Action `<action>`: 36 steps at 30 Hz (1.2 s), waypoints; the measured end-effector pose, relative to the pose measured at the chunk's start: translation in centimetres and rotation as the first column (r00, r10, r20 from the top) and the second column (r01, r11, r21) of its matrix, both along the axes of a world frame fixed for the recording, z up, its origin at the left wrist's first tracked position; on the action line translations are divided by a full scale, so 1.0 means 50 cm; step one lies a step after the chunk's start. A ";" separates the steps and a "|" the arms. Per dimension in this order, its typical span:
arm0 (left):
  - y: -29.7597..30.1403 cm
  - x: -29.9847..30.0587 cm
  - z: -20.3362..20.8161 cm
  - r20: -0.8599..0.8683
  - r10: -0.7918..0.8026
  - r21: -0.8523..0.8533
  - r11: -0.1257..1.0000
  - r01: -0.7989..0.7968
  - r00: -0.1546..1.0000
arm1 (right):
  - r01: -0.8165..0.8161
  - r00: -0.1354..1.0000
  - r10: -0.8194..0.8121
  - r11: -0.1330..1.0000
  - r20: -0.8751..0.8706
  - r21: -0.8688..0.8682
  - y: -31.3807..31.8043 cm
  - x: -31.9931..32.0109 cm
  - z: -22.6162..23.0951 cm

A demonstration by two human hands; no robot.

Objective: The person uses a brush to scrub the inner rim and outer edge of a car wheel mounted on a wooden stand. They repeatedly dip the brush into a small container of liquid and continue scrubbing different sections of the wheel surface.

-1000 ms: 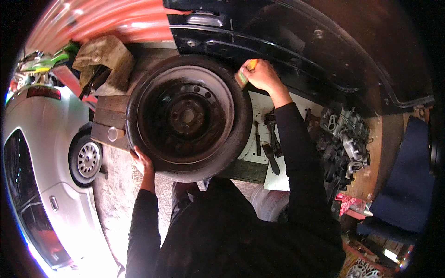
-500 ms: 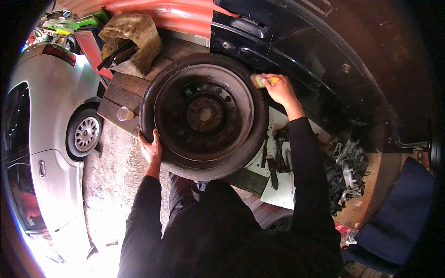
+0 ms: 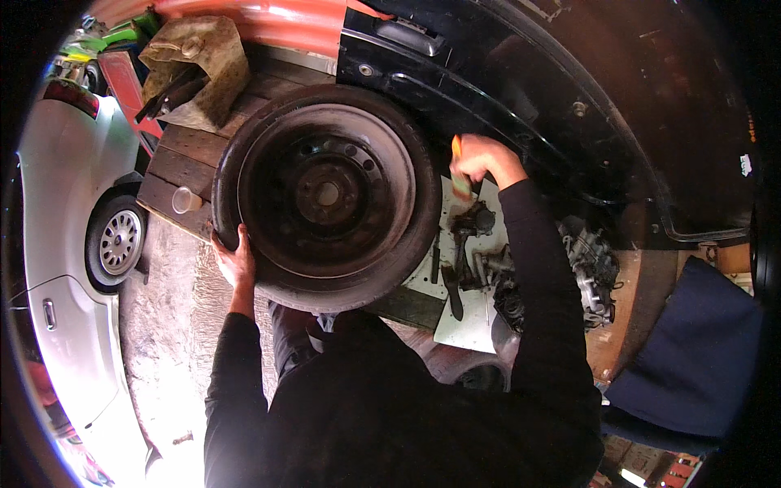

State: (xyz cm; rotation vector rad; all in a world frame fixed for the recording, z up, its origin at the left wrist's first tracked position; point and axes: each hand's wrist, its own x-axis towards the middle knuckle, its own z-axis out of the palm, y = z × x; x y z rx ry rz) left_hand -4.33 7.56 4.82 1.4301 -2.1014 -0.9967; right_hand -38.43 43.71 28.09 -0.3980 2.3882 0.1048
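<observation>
A car wheel (image 3: 264, 213), a dusty dark steel rim with its tyre (image 3: 425, 203), lies tilted in front of me on a wooden bench. At the tyre's lower left edge, my left hand (image 3: 234, 266) grips it, thumb on the sidewall and fingers round the tread. Off the wheel's right side, my right hand (image 3: 486, 158) is closed round a small brush (image 3: 462, 187) with a yellow-orange handle. Its slightly blurred bristles point down, apart from the tyre, above a white board (image 3: 464, 332).
Greasy metal parts and a dark flat tool (image 3: 453, 294) lie on the board. An engine part (image 3: 592, 272) sits farther right. A clear cup (image 3: 186, 200) and a cut-open stained canister (image 3: 195, 69) stand on the bench. Black car panel (image 3: 521, 89) behind; silver car (image 3: 73, 220) at left.
My right hand has brought the brush down and away from the tyre's upper right edge, turning its bristles downward. My left hand keeps its hold on the wheel. The whole view has shifted rightward.
</observation>
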 end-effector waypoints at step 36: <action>-0.005 -0.009 -0.010 -0.043 -0.021 0.047 0.999 0.023 0.999 | 0.330 0.909 -0.104 0.772 0.403 -0.544 0.117 0.034 -0.136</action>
